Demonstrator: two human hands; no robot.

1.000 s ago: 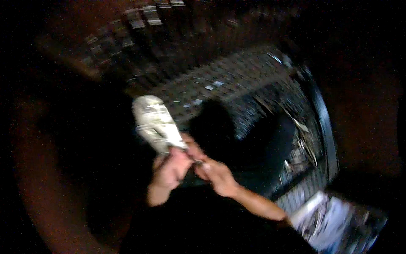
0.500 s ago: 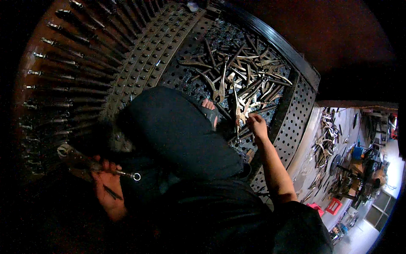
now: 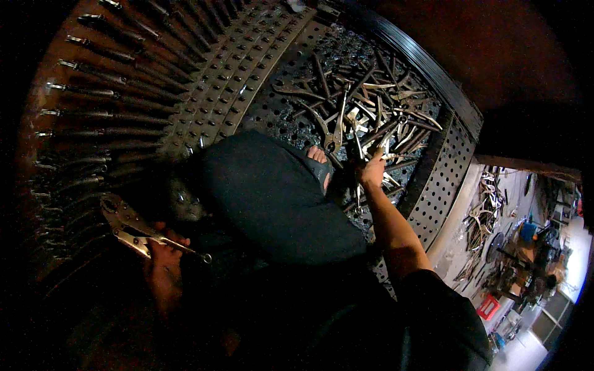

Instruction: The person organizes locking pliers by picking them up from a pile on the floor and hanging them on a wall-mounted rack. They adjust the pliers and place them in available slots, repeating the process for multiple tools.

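My left hand (image 3: 166,263), low on the left in dim light, is closed around a pair of locking pliers (image 3: 127,222). The jaw end points up and left, and a ring shows at the handle's tip. My right hand (image 3: 372,171) reaches into a heap of metal locking pliers (image 3: 337,133) on a perforated metal surface. Its fingers are drawn together against the near part of the heap; whatever lies between them is hidden. Long-handled pliers lie crosswise around that hand.
Rows of upright pegs stand on a metal rack (image 3: 235,65) at left, with more pliers (image 3: 86,93) hanging beyond. A sandalled foot (image 3: 317,162) rests beside the heap. A raised metal edge (image 3: 427,62) bounds it. More tools (image 3: 482,210) lie on the floor at right, near a red crate (image 3: 488,307).
My right hand has moved up and deeper into the heap. My left hand has turned the locking pliers, so their jaws and handles show more broadly. The view has shifted slightly.
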